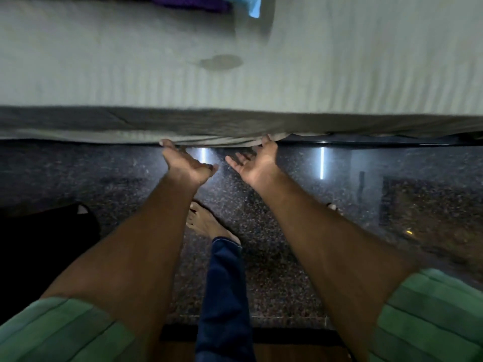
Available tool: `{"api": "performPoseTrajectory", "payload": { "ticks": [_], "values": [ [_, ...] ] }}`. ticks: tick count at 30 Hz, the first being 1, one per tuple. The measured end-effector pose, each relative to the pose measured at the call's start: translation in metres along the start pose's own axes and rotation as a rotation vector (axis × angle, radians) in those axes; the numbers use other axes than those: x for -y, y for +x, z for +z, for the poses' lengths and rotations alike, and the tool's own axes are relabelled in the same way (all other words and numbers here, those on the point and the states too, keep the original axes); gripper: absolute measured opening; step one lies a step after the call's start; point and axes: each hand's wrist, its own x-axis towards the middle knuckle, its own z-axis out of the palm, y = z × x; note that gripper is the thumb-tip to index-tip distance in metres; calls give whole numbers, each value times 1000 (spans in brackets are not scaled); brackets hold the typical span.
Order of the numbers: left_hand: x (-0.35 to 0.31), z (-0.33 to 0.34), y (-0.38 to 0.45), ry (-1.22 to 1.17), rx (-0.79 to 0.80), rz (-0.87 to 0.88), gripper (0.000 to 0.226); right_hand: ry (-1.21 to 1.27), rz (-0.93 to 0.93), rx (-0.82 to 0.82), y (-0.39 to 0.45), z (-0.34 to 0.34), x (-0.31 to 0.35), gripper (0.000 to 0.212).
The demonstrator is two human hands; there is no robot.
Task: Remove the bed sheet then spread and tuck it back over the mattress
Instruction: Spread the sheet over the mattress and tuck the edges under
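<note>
Dark speckled stone flooring [261, 270] is filling the lower half of the frame, reflecting two bright light streaks, while a pale bed sheet [235, 82] is stretching across the whole upper half over the mattress [78, 124], its loose hem hanging down the near side in soft folds. A person in green sleeves [431, 309] is reaching both bare arms up toward that hem at frame centre. Left hand [185, 163] is touching the hem's underside with its fingertips, the fingers mostly extended. Right hand [257, 160] is turning palm-up, fingers spread wide, its upper fingertips pressing the hem; neither hand is plainly gripping cloth. A bare foot [206, 223] and blue trouser leg [224, 296] are showing between the arms. Purple cloth [193, 2] and blue cloth [251, 5] are lying at the top edge.
</note>
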Motion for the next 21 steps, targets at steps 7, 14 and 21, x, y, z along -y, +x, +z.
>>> {"api": "performPoseTrajectory", "payload": {
  "ticks": [7,14,21],
  "values": [
    [-50,-18,22,-102,-5,-77,90,74,-224,-214,39,40,-32,26],
    [-83,-24,2,-97,25,-54,78,-84,-318,-388,24,69,-48,26],
    [-75,-30,17,171,-207,-27,50,-86,-99,-280,79,40,-55,27]
  ]
}}
